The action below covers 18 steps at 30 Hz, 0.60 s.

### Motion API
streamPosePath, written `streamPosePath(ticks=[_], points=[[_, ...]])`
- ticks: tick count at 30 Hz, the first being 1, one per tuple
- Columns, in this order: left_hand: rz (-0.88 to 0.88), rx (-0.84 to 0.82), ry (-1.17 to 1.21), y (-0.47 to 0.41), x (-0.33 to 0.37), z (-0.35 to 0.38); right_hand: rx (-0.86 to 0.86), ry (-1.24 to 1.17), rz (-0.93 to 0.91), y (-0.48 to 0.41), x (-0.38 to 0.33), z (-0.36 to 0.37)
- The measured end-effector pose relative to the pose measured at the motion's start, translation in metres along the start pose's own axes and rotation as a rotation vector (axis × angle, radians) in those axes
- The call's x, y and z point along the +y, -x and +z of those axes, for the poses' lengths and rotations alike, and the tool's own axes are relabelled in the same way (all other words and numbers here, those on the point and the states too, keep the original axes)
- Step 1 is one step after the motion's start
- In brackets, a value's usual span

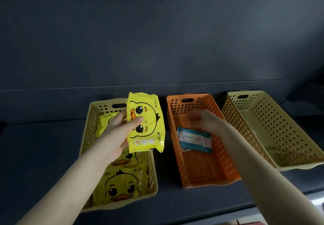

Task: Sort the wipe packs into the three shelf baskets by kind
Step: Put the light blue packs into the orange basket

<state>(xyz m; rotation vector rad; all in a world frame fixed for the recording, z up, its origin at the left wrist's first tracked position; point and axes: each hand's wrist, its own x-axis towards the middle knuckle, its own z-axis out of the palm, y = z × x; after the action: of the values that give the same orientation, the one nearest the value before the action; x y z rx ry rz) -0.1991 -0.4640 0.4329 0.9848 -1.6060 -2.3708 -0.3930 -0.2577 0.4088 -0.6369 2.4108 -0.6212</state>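
Head view of a dark shelf [35, 137] carrying 3 perforated baskets side by side, each with its long axis running away from the camera. The left hand [119, 133] grips a yellow duck pack [146, 123] above the left yellow basket [87, 137], thumb across the printed front and fingers behind. The pack's long axis stands near upright, tilted slightly, with 1 crimped end up toward the back wall and the other down toward the camera; the duck face on it is turned sideways, beak to the left. At least 3 further duck packs [122, 186] lie flat in this basket; the farthest is partly covered by the hand, the middle 1 by the held pack, and the nearest is cut by the forearm.

The right hand [203, 119] hovers inside the orange basket [177, 137], blurred, fingers loosely spread and holding nothing; it cannot be told exactly how far they are parted. Just below it a white and teal pack [194, 139] lies on the basket floor, long axis crosswise to the basket and slightly skewed; its print is too soft to read. The right yellow basket [280, 128] shows only its bare floor, and its near right corner runs to the frame edge.
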Motion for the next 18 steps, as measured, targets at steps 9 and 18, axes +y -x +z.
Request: streamPosePath(ticks=[9,18], points=[[-0.009,0.006,-0.008,0.004,-0.007,0.002,-0.097,0.255,0.009,0.005,0.03,0.03],[-0.021,0.04,0.012,0.004,-0.007,-0.002,0.007,0.325,-0.131,-0.025,0.022,0.025]])
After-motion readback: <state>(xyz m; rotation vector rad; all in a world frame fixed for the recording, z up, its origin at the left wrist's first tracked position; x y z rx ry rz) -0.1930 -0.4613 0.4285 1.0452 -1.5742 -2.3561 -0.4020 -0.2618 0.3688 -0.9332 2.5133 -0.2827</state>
